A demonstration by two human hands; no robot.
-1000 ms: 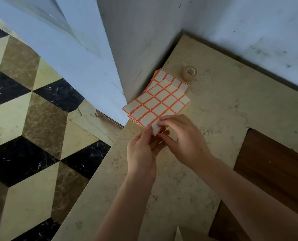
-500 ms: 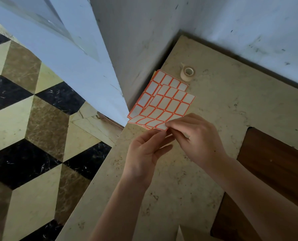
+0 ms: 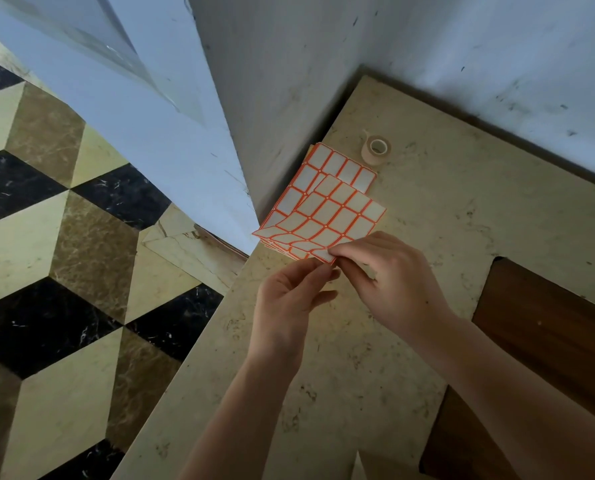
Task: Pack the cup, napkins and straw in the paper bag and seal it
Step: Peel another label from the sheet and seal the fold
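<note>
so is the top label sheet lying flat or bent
Bent: the top label sheet curls up at its near corner, pinched by the right hand.

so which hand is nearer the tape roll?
Right. The right hand sits below the tape roll, pinching the label sheet; the left hand is lower and further left.

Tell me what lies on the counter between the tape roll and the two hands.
In the head view, sticker sheets lie between the tape roll and the hands: the right hand pinches the top sheet's near corner, left hand beside it.
</note>
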